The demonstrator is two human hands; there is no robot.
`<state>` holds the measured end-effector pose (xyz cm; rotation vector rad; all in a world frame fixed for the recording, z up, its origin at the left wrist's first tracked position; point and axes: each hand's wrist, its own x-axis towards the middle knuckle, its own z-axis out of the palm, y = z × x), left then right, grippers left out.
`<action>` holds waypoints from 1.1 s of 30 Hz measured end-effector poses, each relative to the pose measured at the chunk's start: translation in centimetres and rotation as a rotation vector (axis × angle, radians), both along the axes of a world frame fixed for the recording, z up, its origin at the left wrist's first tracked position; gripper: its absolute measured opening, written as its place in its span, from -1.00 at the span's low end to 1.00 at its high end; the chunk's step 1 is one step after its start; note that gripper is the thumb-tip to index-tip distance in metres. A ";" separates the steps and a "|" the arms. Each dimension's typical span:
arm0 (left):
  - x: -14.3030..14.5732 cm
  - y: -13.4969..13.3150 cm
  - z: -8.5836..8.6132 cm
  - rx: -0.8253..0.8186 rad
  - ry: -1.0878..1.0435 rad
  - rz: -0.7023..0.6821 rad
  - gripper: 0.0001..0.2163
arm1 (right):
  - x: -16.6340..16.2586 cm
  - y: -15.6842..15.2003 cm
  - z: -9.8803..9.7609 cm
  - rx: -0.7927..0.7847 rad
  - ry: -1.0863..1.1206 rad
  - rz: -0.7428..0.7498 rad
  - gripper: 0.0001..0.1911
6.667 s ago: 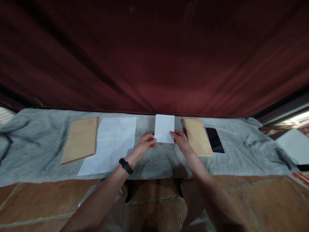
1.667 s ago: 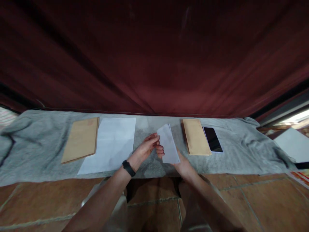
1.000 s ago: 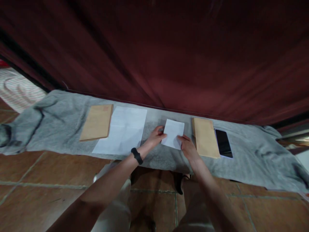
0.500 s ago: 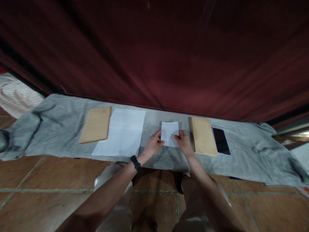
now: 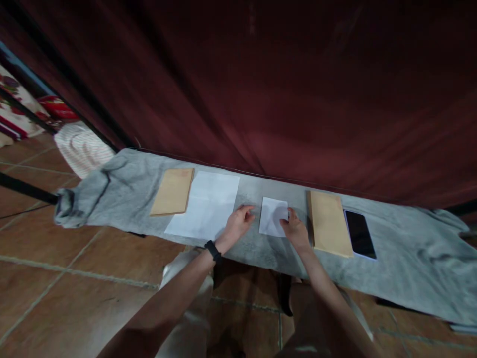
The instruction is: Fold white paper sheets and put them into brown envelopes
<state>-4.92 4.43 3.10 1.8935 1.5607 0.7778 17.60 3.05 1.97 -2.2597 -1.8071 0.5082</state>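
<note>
Head view: left hand (image 5: 238, 223) part-spread beside white paper (image 5: 272, 217); right hand (image 5: 297, 232) overlaps it, pinch unclear.

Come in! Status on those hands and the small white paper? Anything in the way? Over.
Left hand empty, beside the small white paper. Right hand at its right edge. Paper on grey cloth. Brown envelopes beside right hand, off the paper.

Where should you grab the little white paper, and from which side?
I'd pinch the small white paper at its left edge, with the left hand coming from the left. It looks flat on the gray cloth, so an edge should be easiest to pinch. Its left edge is uncovered, while the right hand is at its right edge.
</note>
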 end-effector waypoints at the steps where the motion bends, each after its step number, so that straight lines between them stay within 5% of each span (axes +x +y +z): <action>1: -0.6 0.1 0.1 0.029 0.003 0.013 -0.72 | 0.0 0.0 0.0 0.002 -0.012 0.011 -0.44; 9: -3.3 -0.3 0.8 0.179 0.259 0.063 -0.66 | 0.0 -0.4 -0.2 0.043 -0.050 0.041 -0.42; 12: -1.7 -0.6 0.5 0.249 0.399 -0.008 -0.58 | 0.1 -0.5 -0.2 0.064 -0.005 0.017 -0.44; 17: 2.5 -2.4 -1.2 0.334 0.439 -0.313 -0.43 | -0.1 -0.7 -0.5 0.090 0.128 0.012 -0.45; 24: 4.1 -5.3 -3.2 0.358 0.508 -0.297 -0.45 | -0.3 -1.7 -0.7 0.267 -0.052 0.034 -0.55; 28: 4.4 -6.1 -3.5 0.406 0.533 -0.327 -0.37 | -1.1 -0.6 -0.7 0.434 0.025 0.238 -0.57; 33: 4.9 -7.0 -3.8 0.454 0.556 -0.399 -0.33 | -3.2 0.9 -2.0 0.367 0.150 0.546 -0.56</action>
